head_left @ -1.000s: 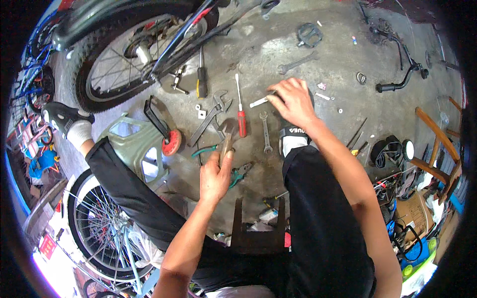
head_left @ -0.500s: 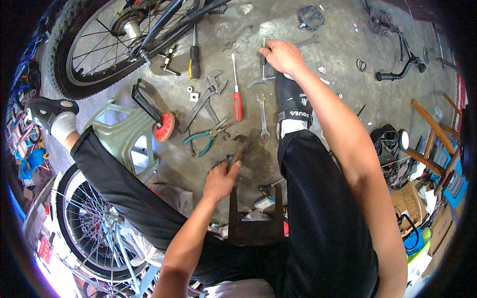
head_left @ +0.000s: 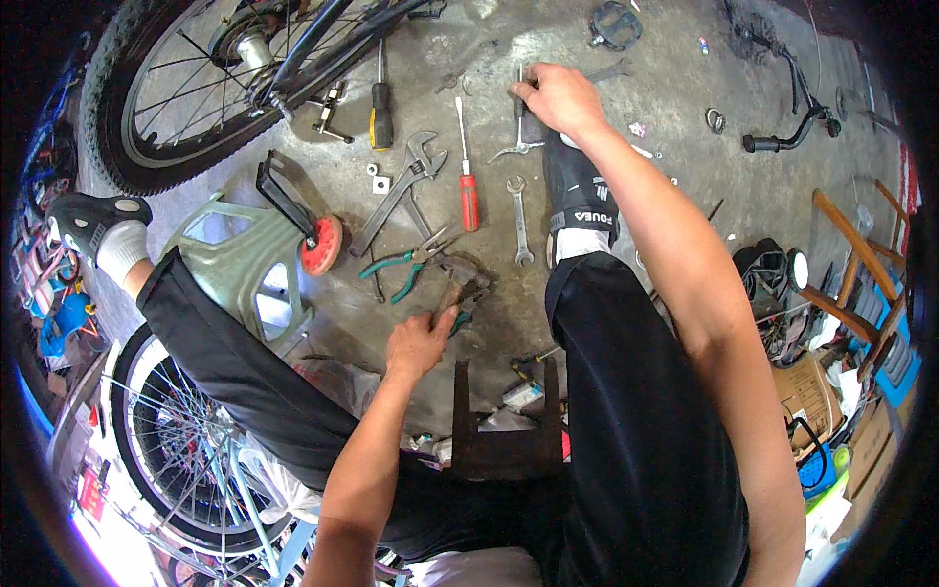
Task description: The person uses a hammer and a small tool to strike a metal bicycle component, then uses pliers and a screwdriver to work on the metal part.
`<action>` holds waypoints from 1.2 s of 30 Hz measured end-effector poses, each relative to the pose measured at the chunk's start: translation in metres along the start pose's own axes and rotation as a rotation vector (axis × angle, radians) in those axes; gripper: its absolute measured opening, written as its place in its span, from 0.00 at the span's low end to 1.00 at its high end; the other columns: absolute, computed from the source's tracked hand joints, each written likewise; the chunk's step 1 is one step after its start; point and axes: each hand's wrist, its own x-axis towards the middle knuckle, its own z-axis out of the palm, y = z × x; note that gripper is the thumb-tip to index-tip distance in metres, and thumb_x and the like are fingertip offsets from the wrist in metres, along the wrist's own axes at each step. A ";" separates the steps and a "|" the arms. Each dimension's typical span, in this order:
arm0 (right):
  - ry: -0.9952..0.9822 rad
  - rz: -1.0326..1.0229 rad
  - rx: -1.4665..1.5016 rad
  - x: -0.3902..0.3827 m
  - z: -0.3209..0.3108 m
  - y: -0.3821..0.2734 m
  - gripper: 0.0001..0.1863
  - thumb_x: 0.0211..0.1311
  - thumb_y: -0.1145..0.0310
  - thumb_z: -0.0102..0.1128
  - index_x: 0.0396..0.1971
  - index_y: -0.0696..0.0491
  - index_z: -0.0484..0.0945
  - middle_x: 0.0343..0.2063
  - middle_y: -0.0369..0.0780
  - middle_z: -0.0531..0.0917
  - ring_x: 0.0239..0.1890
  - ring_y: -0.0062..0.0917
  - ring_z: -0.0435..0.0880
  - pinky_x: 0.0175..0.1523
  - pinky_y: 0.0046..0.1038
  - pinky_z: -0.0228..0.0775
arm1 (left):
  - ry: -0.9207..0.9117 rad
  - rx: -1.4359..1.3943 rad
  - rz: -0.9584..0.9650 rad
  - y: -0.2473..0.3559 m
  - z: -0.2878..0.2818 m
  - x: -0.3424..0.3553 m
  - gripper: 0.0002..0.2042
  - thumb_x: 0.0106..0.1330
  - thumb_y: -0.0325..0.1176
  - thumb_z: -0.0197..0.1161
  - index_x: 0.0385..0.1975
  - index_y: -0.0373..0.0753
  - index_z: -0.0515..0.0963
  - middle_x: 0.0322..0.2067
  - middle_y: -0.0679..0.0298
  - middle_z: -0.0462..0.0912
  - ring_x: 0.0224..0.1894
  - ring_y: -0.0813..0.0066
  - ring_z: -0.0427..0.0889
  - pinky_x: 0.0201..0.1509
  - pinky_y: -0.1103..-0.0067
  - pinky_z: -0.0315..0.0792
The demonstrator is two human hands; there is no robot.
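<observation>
My left hand (head_left: 419, 340) grips a worn, brownish hammer-like tool (head_left: 455, 291) low over the floor, with teal-handled pliers (head_left: 401, 264) just beyond. My right hand (head_left: 553, 96) is closed round a dark upright tool (head_left: 526, 127) with a metal crosspiece at its foot, beside my right shoe (head_left: 577, 186). Between my hands lie a red-handled screwdriver (head_left: 469, 201), an open-ended wrench (head_left: 520, 223) and adjustable wrenches (head_left: 396, 196). A yellow-black screwdriver (head_left: 380, 117) and small nuts (head_left: 380, 183) lie farther left.
A bicycle wheel (head_left: 147, 88) is at upper left, a green plastic stool (head_left: 220, 259) with a red wheeled part (head_left: 323, 254) at left, a loose pedal (head_left: 614, 26) and handlebar (head_left: 782, 142) at upper right, a wooden chair (head_left: 846, 235) and cartons (head_left: 802, 391) at right.
My right hand has moved forward, away from my body, with what it holds. My left hand has dropped slightly toward me, then shifted a little, still gripping its tool. The view has shifted.
</observation>
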 end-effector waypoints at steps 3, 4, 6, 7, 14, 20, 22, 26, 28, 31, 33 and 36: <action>0.045 -0.003 -0.018 -0.001 0.002 0.003 0.22 0.66 0.45 0.65 0.44 0.50 0.87 0.41 0.48 0.90 0.48 0.45 0.89 0.53 0.49 0.80 | 0.183 0.256 0.030 0.004 0.005 -0.004 0.31 0.71 0.63 0.58 0.38 0.33 0.84 0.30 0.41 0.87 0.35 0.41 0.89 0.41 0.52 0.80; 0.057 -0.006 -0.014 -0.002 0.003 0.003 0.22 0.66 0.45 0.65 0.43 0.50 0.87 0.40 0.48 0.90 0.48 0.45 0.89 0.52 0.49 0.81 | 0.201 0.277 0.026 0.005 0.006 -0.006 0.30 0.71 0.62 0.59 0.37 0.33 0.84 0.30 0.41 0.87 0.36 0.40 0.88 0.41 0.51 0.80; 0.083 -0.035 -0.012 -0.005 0.004 0.005 0.22 0.66 0.46 0.66 0.42 0.51 0.87 0.39 0.48 0.90 0.46 0.46 0.89 0.51 0.49 0.81 | 0.237 0.320 0.019 0.008 0.006 -0.009 0.28 0.70 0.60 0.61 0.35 0.34 0.84 0.30 0.40 0.87 0.36 0.37 0.87 0.41 0.51 0.80; 0.095 -0.051 -0.012 -0.007 0.003 0.003 0.22 0.66 0.46 0.66 0.42 0.52 0.87 0.38 0.49 0.90 0.45 0.46 0.90 0.50 0.49 0.81 | 0.235 0.334 0.008 0.008 0.005 -0.010 0.28 0.70 0.60 0.61 0.35 0.34 0.83 0.31 0.41 0.87 0.37 0.38 0.88 0.42 0.52 0.80; 0.117 -0.051 -0.041 -0.011 0.001 0.001 0.23 0.65 0.48 0.67 0.40 0.55 0.86 0.37 0.50 0.90 0.44 0.46 0.90 0.49 0.50 0.81 | 0.242 0.404 0.025 0.006 0.005 -0.008 0.23 0.69 0.55 0.65 0.39 0.36 0.81 0.35 0.44 0.89 0.38 0.41 0.89 0.43 0.53 0.82; 0.127 -0.001 0.094 -0.003 0.009 0.002 0.21 0.62 0.50 0.65 0.38 0.55 0.85 0.38 0.48 0.90 0.44 0.47 0.89 0.50 0.49 0.80 | 0.231 0.420 0.040 0.002 0.008 -0.003 0.23 0.70 0.54 0.65 0.45 0.37 0.79 0.42 0.49 0.87 0.43 0.44 0.89 0.45 0.56 0.83; 0.113 -0.006 0.139 -0.006 0.006 0.001 0.20 0.61 0.51 0.65 0.38 0.55 0.84 0.39 0.48 0.90 0.44 0.47 0.89 0.49 0.49 0.79 | 0.234 0.415 0.056 -0.001 0.009 -0.002 0.23 0.70 0.54 0.65 0.46 0.38 0.79 0.43 0.49 0.87 0.44 0.45 0.89 0.45 0.56 0.83; 0.138 -0.082 0.237 -0.024 0.002 -0.005 0.20 0.63 0.52 0.65 0.39 0.56 0.82 0.37 0.48 0.89 0.40 0.47 0.87 0.46 0.46 0.78 | 0.222 0.440 0.088 -0.020 0.020 0.007 0.23 0.69 0.55 0.66 0.46 0.38 0.79 0.44 0.51 0.87 0.43 0.46 0.89 0.45 0.57 0.83; 0.164 -0.099 0.292 -0.043 0.000 -0.004 0.20 0.63 0.52 0.65 0.39 0.56 0.81 0.36 0.48 0.88 0.38 0.46 0.87 0.45 0.44 0.77 | 0.187 0.468 0.053 -0.022 0.019 0.008 0.23 0.68 0.55 0.68 0.45 0.39 0.79 0.44 0.52 0.87 0.44 0.48 0.89 0.45 0.57 0.83; 0.249 -0.079 0.417 -0.070 0.004 0.010 0.17 0.65 0.56 0.67 0.44 0.54 0.80 0.34 0.44 0.87 0.35 0.36 0.87 0.43 0.38 0.78 | 0.157 0.439 0.010 -0.006 0.000 0.006 0.21 0.64 0.52 0.72 0.43 0.40 0.79 0.43 0.53 0.86 0.43 0.49 0.89 0.44 0.57 0.83; 0.354 -0.085 0.473 -0.086 0.001 0.000 0.14 0.67 0.63 0.67 0.48 0.53 0.80 0.37 0.41 0.88 0.33 0.29 0.86 0.42 0.34 0.78 | 0.426 0.343 0.104 -0.009 -0.010 0.010 0.20 0.65 0.49 0.71 0.43 0.39 0.78 0.41 0.52 0.86 0.40 0.48 0.88 0.40 0.55 0.82; 0.380 -0.062 0.548 -0.097 0.002 -0.002 0.15 0.68 0.65 0.66 0.51 0.52 0.80 0.38 0.39 0.88 0.32 0.25 0.85 0.41 0.30 0.77 | 0.636 0.356 0.164 -0.005 -0.031 0.017 0.23 0.62 0.42 0.74 0.51 0.37 0.77 0.51 0.53 0.81 0.50 0.50 0.83 0.47 0.57 0.79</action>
